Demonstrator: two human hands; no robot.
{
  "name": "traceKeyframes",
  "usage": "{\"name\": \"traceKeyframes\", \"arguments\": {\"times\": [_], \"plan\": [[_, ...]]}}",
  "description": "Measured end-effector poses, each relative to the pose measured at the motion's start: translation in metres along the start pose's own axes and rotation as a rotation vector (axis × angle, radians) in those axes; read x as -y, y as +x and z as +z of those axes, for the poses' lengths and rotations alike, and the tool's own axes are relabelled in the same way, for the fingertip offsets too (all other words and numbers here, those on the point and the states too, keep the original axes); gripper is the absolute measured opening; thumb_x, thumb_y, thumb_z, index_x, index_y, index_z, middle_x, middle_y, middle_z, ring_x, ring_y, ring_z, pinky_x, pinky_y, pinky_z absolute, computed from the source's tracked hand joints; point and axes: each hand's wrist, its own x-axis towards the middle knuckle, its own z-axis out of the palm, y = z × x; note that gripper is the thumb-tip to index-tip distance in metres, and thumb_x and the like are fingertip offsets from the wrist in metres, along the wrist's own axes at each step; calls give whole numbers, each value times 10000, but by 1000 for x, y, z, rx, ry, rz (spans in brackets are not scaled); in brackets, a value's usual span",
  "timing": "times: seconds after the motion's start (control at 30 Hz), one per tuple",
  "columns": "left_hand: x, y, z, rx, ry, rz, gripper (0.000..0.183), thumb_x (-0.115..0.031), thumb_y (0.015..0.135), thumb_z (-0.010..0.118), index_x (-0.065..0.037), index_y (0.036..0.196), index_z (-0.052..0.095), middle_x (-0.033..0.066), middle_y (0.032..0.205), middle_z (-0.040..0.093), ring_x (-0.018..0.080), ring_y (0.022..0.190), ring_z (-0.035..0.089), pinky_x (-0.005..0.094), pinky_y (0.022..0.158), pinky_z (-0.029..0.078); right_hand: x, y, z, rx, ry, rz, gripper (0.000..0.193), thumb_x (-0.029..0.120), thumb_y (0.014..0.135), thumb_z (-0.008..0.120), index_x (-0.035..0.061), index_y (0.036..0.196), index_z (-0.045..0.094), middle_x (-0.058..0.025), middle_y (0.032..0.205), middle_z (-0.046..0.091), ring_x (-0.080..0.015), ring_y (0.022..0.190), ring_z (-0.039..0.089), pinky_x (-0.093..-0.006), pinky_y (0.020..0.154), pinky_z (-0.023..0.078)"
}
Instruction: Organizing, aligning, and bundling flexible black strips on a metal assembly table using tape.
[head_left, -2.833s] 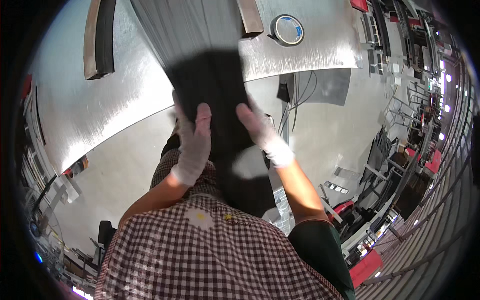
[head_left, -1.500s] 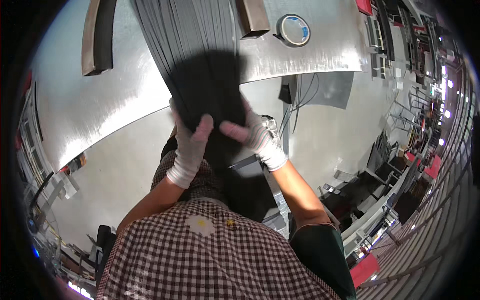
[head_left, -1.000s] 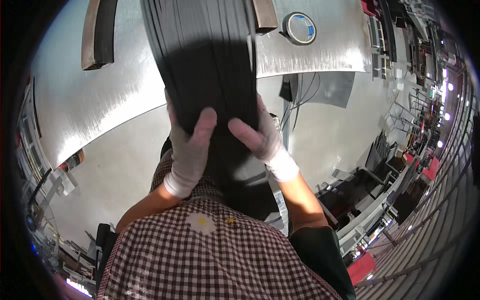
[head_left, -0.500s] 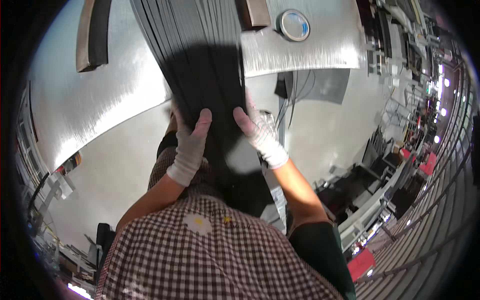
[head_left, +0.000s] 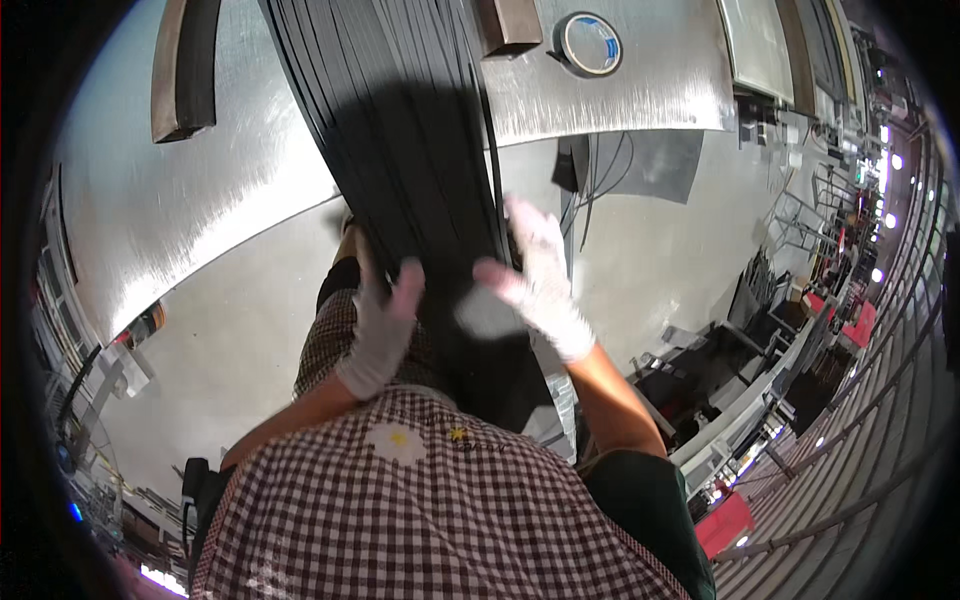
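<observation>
A wide bundle of long, thin, dark strips point(head_left: 415, 160) runs from the metal-topped table toward my body, its near part in shadow. My left hand point(head_left: 385, 320), in a white glove with pinkish fingertips, is at the bundle's left edge. Its thumb stands apart over the top while the fingers run along the side. Opposite it, my right hand point(head_left: 540, 285), gloved alike, has its fingers stretched and its thumb spread inward beside the right edge. Both hands are blurred, and I cannot tell how firmly they touch the strips. One strip on the right stands slightly off the rest.
The shiny metal tabletop point(head_left: 270, 120) holds a curved brown block point(head_left: 183, 75) at left, another brown block point(head_left: 510, 25) against the bundle's right, and a tape roll point(head_left: 591, 44). A grey sheet point(head_left: 655, 165) and thin cords are below its right edge. Racks and metal parts stand far right.
Both hands have drawn back toward my body along the bundle, and the right has moved slightly outward with its fingers more spread. The rightmost strip has separated a little from the bundle.
</observation>
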Motion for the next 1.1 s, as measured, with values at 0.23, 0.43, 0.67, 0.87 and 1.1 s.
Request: {"name": "traceKeyframes", "arguments": {"times": [0.23, 0.43, 0.67, 0.87, 1.1], "plan": [[-74, -23, 17, 27, -55, -84, 566, -139, 1000, 480, -1, 1492, 237, 148, 1354, 487, 245, 1222, 482, 340, 1044, 395, 46, -10, -13, 85, 475, 52, 955, 398, 730, 779, -57, 1452, 350, -269, 1421, 452, -385, 1338, 425, -442, 1122, 305], [-27, 15, 20, -48, -327, 88, 547, -120, 989, 513, -15, 1473, 279, 133, 1337, 489, 229, 1187, 486, 340, 1027, 403, 51, 15, 2, -12, 1089, -192, 945, 132, 814, 761, -48, 1523, 163, -176, 1419, 478, -240, 1309, 433, -357, 1147, 290], [-32, 14, 23, -46, -364, -49, 652, -125, 946, 639, -80, 1491, 284, 58, 1338, 486, 189, 1220, 483, 319, 1025, 436, 26, 25, 17, 42, 894, -73, 1082, -8, 706, 843, -36, 1531, 143, -116, 1435, 455, -194, 1296, 423, -335, 1139, 296], [-20, 47, 13, 45, -265, -6, 703, -152, 891, 730, -65, 1463, 330, 80, 1317, 525, 190, 1151, 542, 320, 987, 473, 19, 47, 0, 213, 738, 121, 1084, 84, 717, 862, -43, 1525, 151, -146, 1438, 447, -220, 1305, 422, -339, 1118, 327], [-55, 15, 10, 61, -305, 107, 692, -74, 806, 750, -22, 1401, 402, 110, 1249, 570, 214, 1148, 558, 332, 976, 482, 37, 21, -5, 120, 837, -154, 1102, 104, 653, 880, -21, 1520, 211, -175, 1460, 426, -253, 1357, 388, -360, 1137, 306]]}}
